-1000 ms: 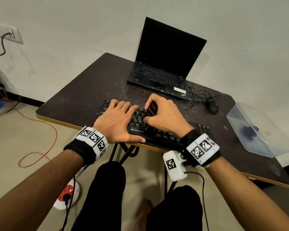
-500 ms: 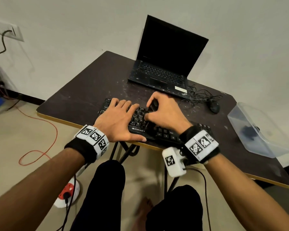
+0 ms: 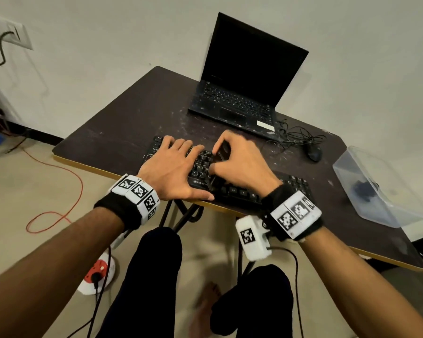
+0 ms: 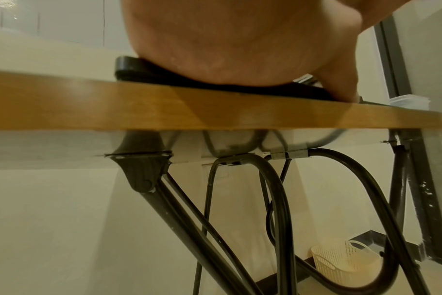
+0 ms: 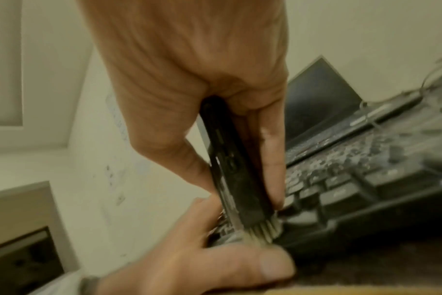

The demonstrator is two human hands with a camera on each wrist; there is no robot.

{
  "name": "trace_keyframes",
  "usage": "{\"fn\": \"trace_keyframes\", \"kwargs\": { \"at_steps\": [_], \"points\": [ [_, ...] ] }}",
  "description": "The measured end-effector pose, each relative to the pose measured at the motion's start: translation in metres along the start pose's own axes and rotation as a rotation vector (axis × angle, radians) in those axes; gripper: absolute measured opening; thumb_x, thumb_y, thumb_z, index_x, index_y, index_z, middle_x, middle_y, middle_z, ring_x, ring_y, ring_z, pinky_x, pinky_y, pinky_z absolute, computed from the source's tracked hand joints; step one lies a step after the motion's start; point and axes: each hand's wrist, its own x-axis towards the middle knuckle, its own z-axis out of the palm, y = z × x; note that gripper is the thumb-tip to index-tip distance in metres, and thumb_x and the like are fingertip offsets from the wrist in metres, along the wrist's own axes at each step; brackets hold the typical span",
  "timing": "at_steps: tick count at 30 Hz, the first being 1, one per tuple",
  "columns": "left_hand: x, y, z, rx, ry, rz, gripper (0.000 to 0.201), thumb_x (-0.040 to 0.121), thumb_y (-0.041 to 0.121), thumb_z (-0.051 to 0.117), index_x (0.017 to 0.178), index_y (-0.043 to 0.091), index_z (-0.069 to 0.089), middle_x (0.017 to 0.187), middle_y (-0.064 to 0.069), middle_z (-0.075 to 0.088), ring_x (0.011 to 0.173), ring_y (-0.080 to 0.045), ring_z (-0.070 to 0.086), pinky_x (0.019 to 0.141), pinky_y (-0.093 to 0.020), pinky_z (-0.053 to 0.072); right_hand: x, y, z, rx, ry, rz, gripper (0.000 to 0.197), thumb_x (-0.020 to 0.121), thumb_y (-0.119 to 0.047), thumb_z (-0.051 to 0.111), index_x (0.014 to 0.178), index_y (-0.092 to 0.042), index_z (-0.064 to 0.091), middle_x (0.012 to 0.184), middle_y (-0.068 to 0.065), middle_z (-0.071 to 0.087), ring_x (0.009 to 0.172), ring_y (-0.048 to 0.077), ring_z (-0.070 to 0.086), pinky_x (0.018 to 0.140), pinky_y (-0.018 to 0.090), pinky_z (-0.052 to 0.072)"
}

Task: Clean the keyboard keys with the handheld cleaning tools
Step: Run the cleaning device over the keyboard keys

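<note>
Gripping a black brush in the right hand, bristles on keyboard, left hand flat, grip released

Bare room w/ folding table, laptop, wall socket: makeshift home office.

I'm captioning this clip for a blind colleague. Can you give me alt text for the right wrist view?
The right hand grips a slim black brush upright, its pale bristles pressed onto the keys of a black keyboard. The left hand rests flat on the keyboard's near edge just below, and an open laptop shows blurred behind.
</note>
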Motion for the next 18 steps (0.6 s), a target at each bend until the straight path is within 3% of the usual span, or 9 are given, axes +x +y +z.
{"fn": "trace_keyframes", "kwargs": {
  "at_steps": [2, 5, 9, 12, 16, 18],
  "points": [
    [0.000, 0.002, 0.002, -0.003, 0.011, 0.015, 0.140, 0.067, 0.111, 0.010, 0.161, 0.010, 0.031, 0.151, -0.012, 0.051, 0.137, -0.030, 0.047, 0.120, -0.051, 0.027, -0.006, -0.002, 0.004, -0.018, -0.028, -0.045, 0.027, 0.078, -0.023, 0.077, 0.097, -0.032, 0.060, 0.090, -0.008, 0.068, 0.084, 0.013, 0.067, 0.068, 0.028, 0.053],
    [0.000, 0.003, -0.001, -0.004, 0.006, 0.017, 0.141, 0.067, 0.111, 0.011, 0.162, 0.009, 0.031, 0.151, -0.013, 0.051, 0.137, -0.031, 0.047, 0.120, -0.051, 0.026, -0.001, 0.000, -0.001, 0.010, 0.051, 0.009, 0.025, 0.079, -0.023, 0.076, 0.097, -0.031, 0.060, 0.090, -0.007, 0.068, 0.085, 0.016, 0.068, 0.071, 0.031, 0.055],
    [0.000, 0.002, 0.001, -0.027, 0.016, 0.011, 0.139, 0.067, 0.111, 0.014, 0.160, 0.009, 0.033, 0.146, -0.011, 0.054, 0.134, -0.030, 0.048, 0.118, -0.050, 0.028, -0.005, -0.004, 0.003, -0.040, -0.032, -0.048, 0.028, 0.077, -0.023, 0.076, 0.097, -0.032, 0.060, 0.090, -0.009, 0.067, 0.085, 0.015, 0.065, 0.070, 0.030, 0.052],
    [0.002, 0.003, -0.001, -0.017, 0.011, 0.012, 0.139, 0.068, 0.110, 0.012, 0.162, 0.009, 0.030, 0.149, -0.012, 0.052, 0.136, -0.030, 0.048, 0.120, -0.051, 0.026, -0.003, 0.002, -0.002, -0.011, 0.058, 0.000, 0.027, 0.077, -0.023, 0.076, 0.099, -0.030, 0.060, 0.091, -0.009, 0.067, 0.089, 0.016, 0.066, 0.072, 0.030, 0.049],
    [0.001, 0.001, 0.002, -0.016, 0.019, 0.012, 0.137, 0.069, 0.110, 0.014, 0.160, 0.009, 0.031, 0.146, -0.012, 0.054, 0.133, -0.030, 0.049, 0.118, -0.051, 0.028, -0.007, 0.001, 0.000, -0.026, -0.052, -0.034, 0.030, 0.076, -0.025, 0.080, 0.097, -0.032, 0.060, 0.092, -0.011, 0.069, 0.086, 0.012, 0.067, 0.071, 0.029, 0.054],
    [0.001, 0.002, 0.000, -0.013, 0.012, 0.015, 0.139, 0.068, 0.110, 0.013, 0.162, 0.009, 0.029, 0.150, -0.012, 0.052, 0.136, -0.031, 0.048, 0.120, -0.052, 0.027, -0.007, 0.006, -0.001, -0.002, 0.015, 0.002, 0.028, 0.077, -0.024, 0.079, 0.096, -0.032, 0.060, 0.091, -0.008, 0.069, 0.085, 0.014, 0.067, 0.070, 0.030, 0.053]
  ]
}}
